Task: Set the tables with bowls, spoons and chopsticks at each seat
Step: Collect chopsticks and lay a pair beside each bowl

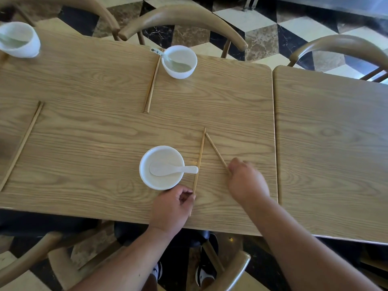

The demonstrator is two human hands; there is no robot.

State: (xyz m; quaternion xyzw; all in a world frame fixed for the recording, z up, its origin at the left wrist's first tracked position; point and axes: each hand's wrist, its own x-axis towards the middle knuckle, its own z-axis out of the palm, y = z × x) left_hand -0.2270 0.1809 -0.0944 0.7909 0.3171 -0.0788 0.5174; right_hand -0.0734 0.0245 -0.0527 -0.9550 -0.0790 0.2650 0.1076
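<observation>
A white bowl (161, 167) with a white spoon (172, 169) in it stands near the front edge of the wooden table (94, 131). Just right of it lie two wooden chopsticks, splayed in a narrow V. My left hand (171, 208) pinches the near end of the left chopstick (199, 156). My right hand (246, 181) pinches the near end of the right chopstick (216, 151). Across the table a second bowl (179, 61) holds a spoon, with a chopstick pair (152, 84) to its left. A third bowl (19, 39) with a spoon sits far left.
Another chopstick pair (21, 145) lies at the left near side. A second wooden table (331, 148) adjoins on the right. Curved wooden chairs (182, 15) stand along the far side, and others (231, 267) stand below the near edge.
</observation>
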